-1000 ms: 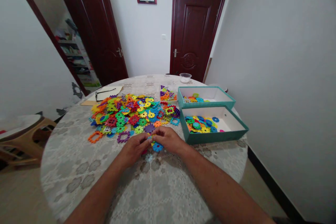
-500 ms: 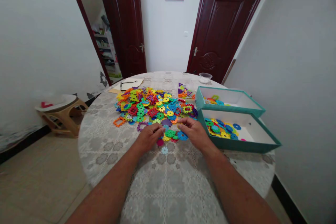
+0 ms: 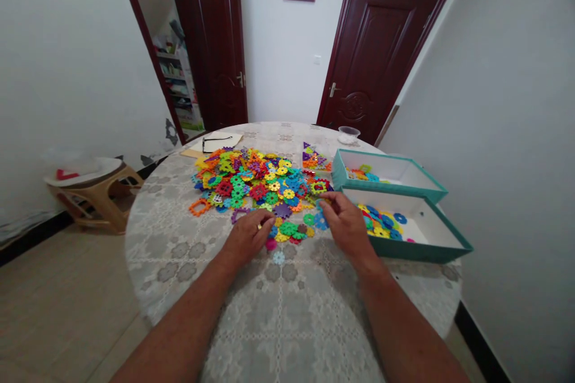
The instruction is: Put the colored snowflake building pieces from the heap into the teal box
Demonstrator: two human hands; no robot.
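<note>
My left hand [image 3: 248, 236] rests at the near edge of a small cluster of toothed plastic discs, fingers curled in. A small yellow spot shows among its fingers; what it is, I cannot make out. On the right, my right hand [image 3: 347, 224] has thumb and forefinger together at a light-blue toothed disc [image 3: 319, 204], partly hidden by the fingers. Between the hands lie green discs [image 3: 288, 228], a blue disc [image 3: 320, 221] and a magenta disc [image 3: 271, 245]. A pale-blue disc [image 3: 279, 258] lies nearest me. Beyond spreads a large mixed heap [image 3: 258, 176] of colourful pieces.
Two teal boxes with white insides, a front box [image 3: 431, 253] and a back box [image 3: 415, 170], hold more pieces at the right. Glasses [image 3: 216, 140] lie on paper at the back left. A clear bowl [image 3: 349, 133] stands at the far edge of the round table.
My right hand has moved right, away from the small cluster, uncovering a green disc and the blue disc. My left hand has shifted slightly left and down. The view has tilted slightly.
</note>
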